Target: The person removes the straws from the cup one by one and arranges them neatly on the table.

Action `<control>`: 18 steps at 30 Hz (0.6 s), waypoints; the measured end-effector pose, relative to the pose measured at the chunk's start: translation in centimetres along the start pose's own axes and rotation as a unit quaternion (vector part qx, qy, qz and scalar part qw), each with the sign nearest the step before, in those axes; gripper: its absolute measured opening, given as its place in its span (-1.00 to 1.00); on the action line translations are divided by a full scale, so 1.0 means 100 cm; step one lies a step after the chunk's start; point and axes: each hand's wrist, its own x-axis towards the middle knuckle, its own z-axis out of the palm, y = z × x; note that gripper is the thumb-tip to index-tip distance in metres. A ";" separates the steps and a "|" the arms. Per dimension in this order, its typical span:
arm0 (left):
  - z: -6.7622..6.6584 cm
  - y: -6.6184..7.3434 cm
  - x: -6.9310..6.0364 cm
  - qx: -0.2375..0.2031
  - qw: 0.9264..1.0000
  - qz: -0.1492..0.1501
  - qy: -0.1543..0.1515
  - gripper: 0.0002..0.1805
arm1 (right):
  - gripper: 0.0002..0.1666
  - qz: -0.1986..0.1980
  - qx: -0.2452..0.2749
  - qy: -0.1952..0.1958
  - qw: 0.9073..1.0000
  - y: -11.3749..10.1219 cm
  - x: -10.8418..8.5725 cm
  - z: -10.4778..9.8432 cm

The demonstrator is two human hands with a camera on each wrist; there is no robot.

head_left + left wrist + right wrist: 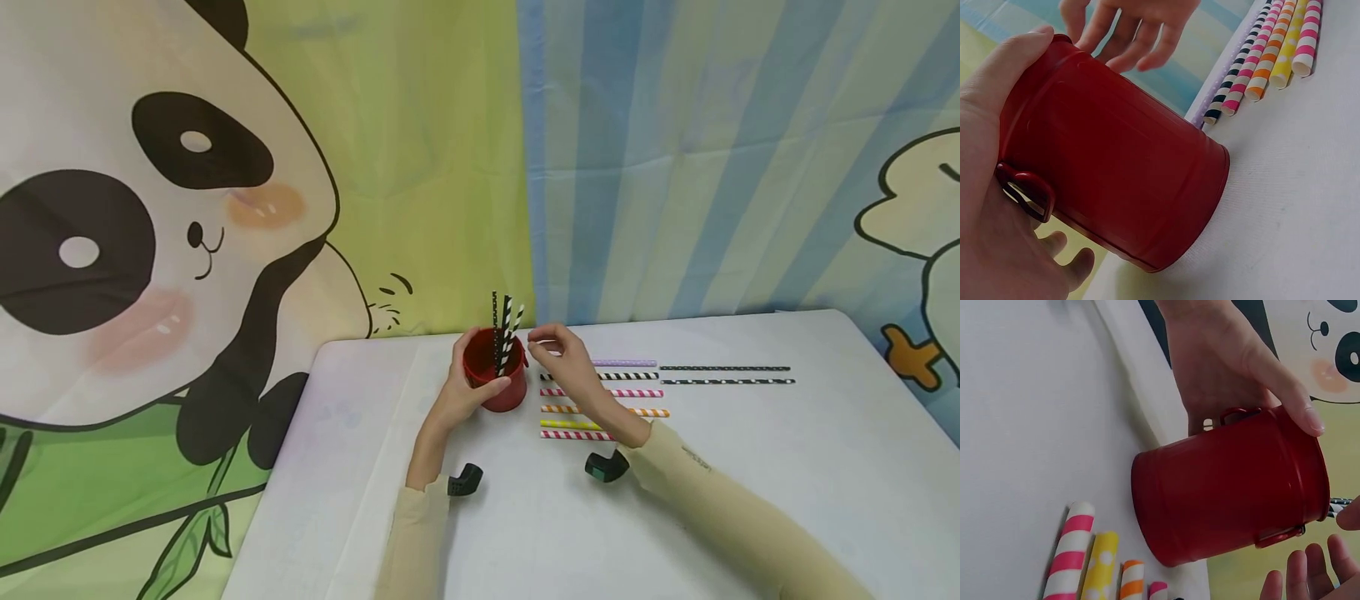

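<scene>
A small red metal bucket (506, 398) with side handles is held by my left hand (463, 393), thumb over the rim and fingers around the far side. Three black-and-white patterned paper straws (507, 321) stand in it, leaning slightly, their tops above the rim. My right hand (566, 362) hovers just right of the rim with fingers loosely bent. Nothing shows between those fingers (1138, 37) in the left wrist view. The bucket's wall (1229, 487) hides the straws' lower ends in the right wrist view.
Right of the bucket, several paper straws lie in a row, among them a purple one (624, 363), an orange striped one (651, 412) and a yellow one (566, 424). Two black patterned straws (725, 368) lie farther right on the white table (720, 500). A printed cloth (435, 167) hangs behind.
</scene>
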 end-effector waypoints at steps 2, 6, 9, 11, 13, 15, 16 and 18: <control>0.000 -0.010 0.003 0.000 1.000 0.006 0.005 0.06 | -0.63 -0.003 0.010 -0.001 1.000 0.000 0.004 0.004; 0.001 -0.032 0.010 0.000 1.000 0.018 0.014 0.06 | -0.64 0.000 0.025 -0.010 1.000 -0.004 0.007 0.009; 0.001 -0.038 0.012 -0.001 1.000 0.022 0.016 0.05 | -0.62 0.001 0.027 -0.018 0.999 -0.011 0.006 0.011; 0.001 -0.038 0.012 0.001 1.000 0.024 0.017 0.04 | -0.62 0.004 0.023 -0.022 0.999 -0.020 0.005 0.012; 0.001 -0.038 0.012 0.002 1.000 0.024 0.020 0.04 | -0.63 0.005 0.015 -0.022 1.000 -0.027 0.003 0.013; 0.001 -0.037 0.012 0.004 0.999 0.025 0.021 0.05 | -0.65 0.004 0.008 -0.019 1.000 -0.030 0.003 0.013; 0.001 -0.036 0.012 0.004 0.999 0.025 0.022 0.05 | -0.65 0.005 0.006 -0.019 1.000 -0.031 0.003 0.014; 0.000 -0.036 0.012 0.005 0.999 0.026 0.023 0.06 | -0.67 0.001 0.005 -0.017 1.000 -0.032 0.003 0.014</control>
